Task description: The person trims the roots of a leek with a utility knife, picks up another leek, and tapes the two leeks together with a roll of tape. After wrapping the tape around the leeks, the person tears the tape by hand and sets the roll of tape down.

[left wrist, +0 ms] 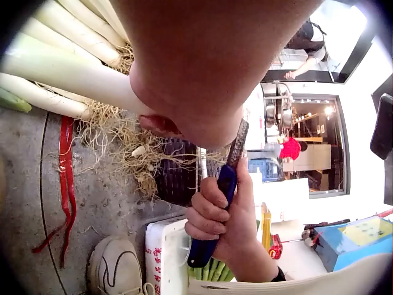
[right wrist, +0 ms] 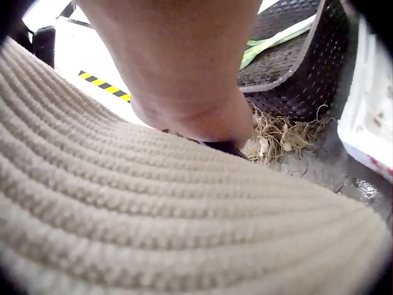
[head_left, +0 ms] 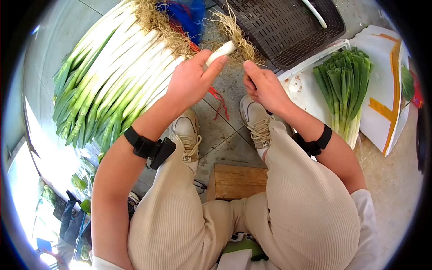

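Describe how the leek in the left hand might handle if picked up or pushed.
The leek in the left hand would probably feel stiff, as its thick pale shaft runs straight. It might roll if pushed, that shaft looking round. Its smooth surface could also prove slippery.

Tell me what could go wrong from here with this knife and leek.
The knife in the right hand has its blade close to the left hand, so a slip could nick those fingers. The leek is held up in the air, so it might twist under the blade. The red strip lies on the floor between the shoes, where a foot could catch it.
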The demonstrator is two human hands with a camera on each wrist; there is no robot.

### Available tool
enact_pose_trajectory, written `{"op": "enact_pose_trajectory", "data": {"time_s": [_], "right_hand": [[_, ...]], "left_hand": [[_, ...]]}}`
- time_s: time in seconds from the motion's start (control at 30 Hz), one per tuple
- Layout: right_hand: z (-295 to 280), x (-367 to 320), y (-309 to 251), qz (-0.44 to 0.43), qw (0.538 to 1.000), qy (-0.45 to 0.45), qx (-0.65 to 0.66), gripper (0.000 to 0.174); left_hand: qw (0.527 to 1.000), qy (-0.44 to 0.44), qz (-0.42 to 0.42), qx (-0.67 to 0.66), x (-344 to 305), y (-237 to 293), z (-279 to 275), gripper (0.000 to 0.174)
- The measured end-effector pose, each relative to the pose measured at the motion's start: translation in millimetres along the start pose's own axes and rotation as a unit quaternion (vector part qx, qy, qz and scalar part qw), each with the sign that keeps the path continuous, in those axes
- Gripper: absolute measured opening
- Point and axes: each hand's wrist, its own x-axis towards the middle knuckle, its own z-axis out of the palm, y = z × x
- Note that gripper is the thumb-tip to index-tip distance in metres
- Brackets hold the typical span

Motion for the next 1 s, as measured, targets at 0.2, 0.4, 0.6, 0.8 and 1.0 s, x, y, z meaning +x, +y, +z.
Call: {"op": "enact_pose_trajectory", "data": {"time_s": [0.2, 0.4, 0.6, 0.8, 1.0], "right_hand": [[0.7, -2.3, -1.5, -0.023, 0.999, 0.020, -0.037, 0.058], [0.6, -4.2, -0.9, -0.045, 0.995, 0.042, -0.078, 0.059], [2.0, -3.3, 1.3, -0.047, 0.993, 0.054, -0.090, 0.059], [2.0, -1.4, 3.3, -0.046, 0.990, 0.072, -0.109, 0.063], [0.1, -1.9, 5.3, -0.057, 0.987, 0.076, -0.130, 0.066]], "left_hand": [[0.999, -0.026, -0.028, 0.020, -0.7, -0.3, 0.1, 0.049], [1.000, 0.006, 0.019, 0.003, -1.5, -3.6, 3.4, 0.052], [0.999, -0.038, -0.034, 0.009, -3.9, 4.5, -1.8, 0.050], [0.999, -0.034, -0.030, 0.013, -3.2, 4.1, -0.8, 0.050], [0.999, -0.038, -0.039, 0.005, -3.9, 5.2, -1.0, 0.050]]}}
